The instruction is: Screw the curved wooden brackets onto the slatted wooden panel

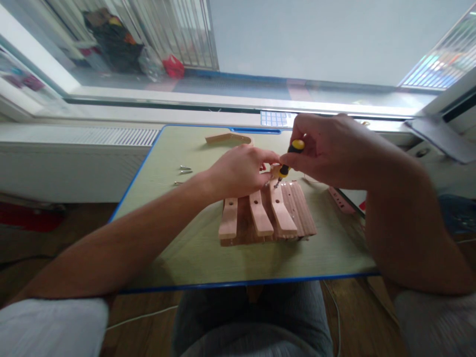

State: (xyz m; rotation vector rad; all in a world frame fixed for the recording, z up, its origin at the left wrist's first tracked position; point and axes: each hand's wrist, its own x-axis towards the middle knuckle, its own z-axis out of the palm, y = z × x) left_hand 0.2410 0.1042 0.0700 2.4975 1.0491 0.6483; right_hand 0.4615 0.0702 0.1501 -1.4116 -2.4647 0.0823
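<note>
My right hand (pixel 316 151) grips a small yellow and black screwdriver (pixel 284 169), tilted with its tip down at a screw in the rightmost wooden hook (pixel 284 218). My left hand (pixel 247 171) is closed around the upper end of that same hook, thumb and index finger on either side; part of the grip is hidden. Two more pale wooden hooks, a middle one (pixel 261 218) and a left one (pixel 228 220), lie alongside, each with a dark hole. All three rest on a brown ridged board (pixel 303 210). My left hand covers their far ends.
Several loose screws (pixel 185 172) lie on the green table (pixel 193 258) to the left. Another curved wooden hook (pixel 225 138) is at the table's far side. A pink strip-like object (pixel 340 201) is by the right edge. A radiator (pixel 78 158) and window stand beyond.
</note>
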